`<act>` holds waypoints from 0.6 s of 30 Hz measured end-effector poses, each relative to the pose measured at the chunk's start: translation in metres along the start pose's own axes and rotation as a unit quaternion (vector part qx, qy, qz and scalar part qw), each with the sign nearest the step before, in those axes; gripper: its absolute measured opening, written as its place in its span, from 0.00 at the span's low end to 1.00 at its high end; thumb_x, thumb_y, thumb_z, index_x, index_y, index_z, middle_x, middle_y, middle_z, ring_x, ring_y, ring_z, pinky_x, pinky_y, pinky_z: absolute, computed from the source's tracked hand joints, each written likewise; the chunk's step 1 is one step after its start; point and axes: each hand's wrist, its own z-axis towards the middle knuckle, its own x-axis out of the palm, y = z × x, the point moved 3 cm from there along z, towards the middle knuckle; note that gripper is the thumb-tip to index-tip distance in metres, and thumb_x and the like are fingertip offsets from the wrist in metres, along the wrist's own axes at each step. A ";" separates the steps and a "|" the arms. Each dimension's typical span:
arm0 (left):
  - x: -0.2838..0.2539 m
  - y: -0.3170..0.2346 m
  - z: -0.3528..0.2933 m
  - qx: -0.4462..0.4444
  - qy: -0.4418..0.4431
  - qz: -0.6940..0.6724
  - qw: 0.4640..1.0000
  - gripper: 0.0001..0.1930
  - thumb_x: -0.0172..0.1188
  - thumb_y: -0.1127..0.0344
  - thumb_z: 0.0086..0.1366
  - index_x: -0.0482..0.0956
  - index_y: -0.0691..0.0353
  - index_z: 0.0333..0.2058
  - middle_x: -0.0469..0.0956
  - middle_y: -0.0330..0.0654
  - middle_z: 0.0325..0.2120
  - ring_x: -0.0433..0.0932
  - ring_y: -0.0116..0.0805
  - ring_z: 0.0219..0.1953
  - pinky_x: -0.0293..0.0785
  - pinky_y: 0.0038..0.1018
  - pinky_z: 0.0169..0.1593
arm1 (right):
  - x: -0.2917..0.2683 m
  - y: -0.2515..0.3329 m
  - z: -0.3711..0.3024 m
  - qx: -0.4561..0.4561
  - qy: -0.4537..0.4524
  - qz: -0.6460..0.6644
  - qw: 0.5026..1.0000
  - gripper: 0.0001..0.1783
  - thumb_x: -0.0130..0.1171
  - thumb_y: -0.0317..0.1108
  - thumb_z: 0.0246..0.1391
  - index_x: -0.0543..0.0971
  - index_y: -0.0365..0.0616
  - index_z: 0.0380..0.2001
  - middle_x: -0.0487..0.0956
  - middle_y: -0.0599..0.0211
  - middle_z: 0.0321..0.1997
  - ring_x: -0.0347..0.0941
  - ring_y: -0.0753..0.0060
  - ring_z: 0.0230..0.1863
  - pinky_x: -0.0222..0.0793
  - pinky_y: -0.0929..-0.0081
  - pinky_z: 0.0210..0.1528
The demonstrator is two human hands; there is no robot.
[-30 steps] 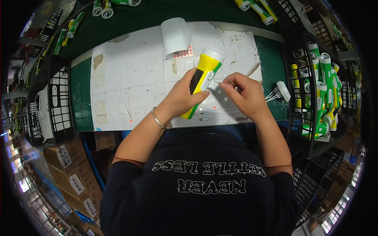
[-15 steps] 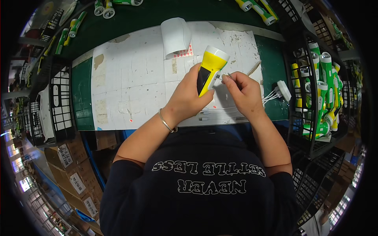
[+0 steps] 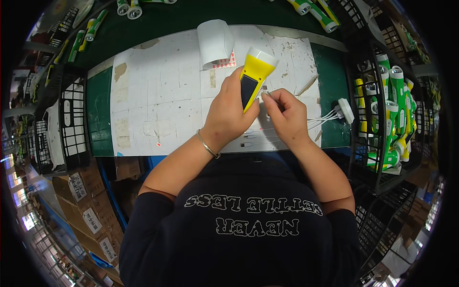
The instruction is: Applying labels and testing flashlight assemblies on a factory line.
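A yellow flashlight with a white head and a dark panel on its side leans with its head pointing away from me. My left hand is wrapped around its lower body. Beside the flashlight's right side, my right hand pinches a USB cable plug, whose metal tip shows above the thumb. Whether the plug touches the flashlight cannot be made out. White cables run from a round white charger block toward my right hand; other cable ends lie on the worktop below it.
Curled white backing paper with a red-patterned sheet lies at the back of the white worktop. On the right stands a black crate full of green and yellow flashlights; another black crate is at left. More flashlights lie along the back.
The flashlight has rolled so its dark panel faces up more and its right side is mostly hidden. My right hand has moved left, nearer the flashlight.
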 end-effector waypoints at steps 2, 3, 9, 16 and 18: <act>-0.005 -0.004 0.005 -0.010 0.026 0.007 1.000 0.32 0.57 0.67 0.51 0.57 0.70 0.54 0.68 0.58 0.41 0.71 0.55 0.41 0.70 0.38 0.44 | -0.004 0.000 0.003 -0.006 0.022 0.007 1.000 0.10 0.56 0.33 0.55 0.74 0.38 0.25 0.67 0.82 0.17 0.56 0.92 0.20 0.51 0.88 0.21; -0.007 -0.004 0.007 -0.019 0.052 0.014 0.998 0.31 0.57 0.67 0.51 0.57 0.69 0.54 0.69 0.58 0.41 0.71 0.55 0.41 0.71 0.38 0.44 | -0.009 -0.004 0.008 0.024 0.076 0.041 0.996 0.10 0.56 0.34 0.55 0.75 0.38 0.25 0.67 0.82 0.17 0.56 0.92 0.19 0.51 0.88 0.21; -0.011 0.000 0.003 -0.008 0.142 0.015 0.990 0.29 0.56 0.67 0.51 0.60 0.67 0.52 0.70 0.56 0.40 0.72 0.52 0.42 0.71 0.37 0.44 | -0.030 -0.003 0.022 0.163 0.300 0.059 0.938 0.12 0.58 0.38 0.52 0.79 0.38 0.26 0.72 0.79 0.18 0.61 0.90 0.21 0.56 0.87 0.24; -0.003 -0.001 -0.001 -0.046 0.098 -0.013 0.994 0.30 0.56 0.67 0.51 0.59 0.68 0.53 0.69 0.58 0.41 0.71 0.54 0.43 0.70 0.37 0.45 | -0.024 -0.001 0.020 0.127 0.174 0.060 0.975 0.12 0.57 0.38 0.53 0.77 0.39 0.25 0.68 0.81 0.17 0.58 0.91 0.21 0.52 0.87 0.23; 0.000 0.002 -0.001 -0.064 0.096 -0.052 0.992 0.30 0.56 0.67 0.51 0.58 0.69 0.53 0.68 0.59 0.42 0.70 0.55 0.44 0.68 0.38 0.47 | -0.019 0.001 0.019 0.103 0.139 0.057 0.983 0.12 0.57 0.38 0.54 0.77 0.40 0.24 0.66 0.83 0.17 0.55 0.92 0.20 0.49 0.88 0.22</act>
